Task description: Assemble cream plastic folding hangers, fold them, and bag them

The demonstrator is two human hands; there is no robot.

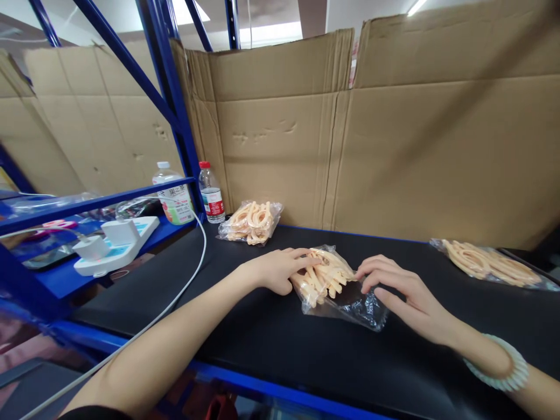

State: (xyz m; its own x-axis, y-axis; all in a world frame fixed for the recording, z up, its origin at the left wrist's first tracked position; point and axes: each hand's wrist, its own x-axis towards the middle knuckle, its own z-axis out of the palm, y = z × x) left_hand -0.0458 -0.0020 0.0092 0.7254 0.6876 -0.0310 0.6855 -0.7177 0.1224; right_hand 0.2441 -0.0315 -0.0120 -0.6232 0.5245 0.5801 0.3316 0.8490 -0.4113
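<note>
A clear plastic bag lies on the black table top in front of me, with several pale peach, looped pieces bunched inside it. My left hand rests on the bag's left side, fingers stretched over the pieces and thumb apart. At the right, my right hand hovers by the bag's slack end, its fingers loosely spread and the fingertips close to the plastic. Whether those fingertips touch the film I cannot tell. A beaded, pale green bracelet is on the right wrist.
Another bag of peach pieces lies at the back left, and a longer one at the far right. Behind stands a cardboard wall. A red-capped bottle, a power strip and a white cable are on the left.
</note>
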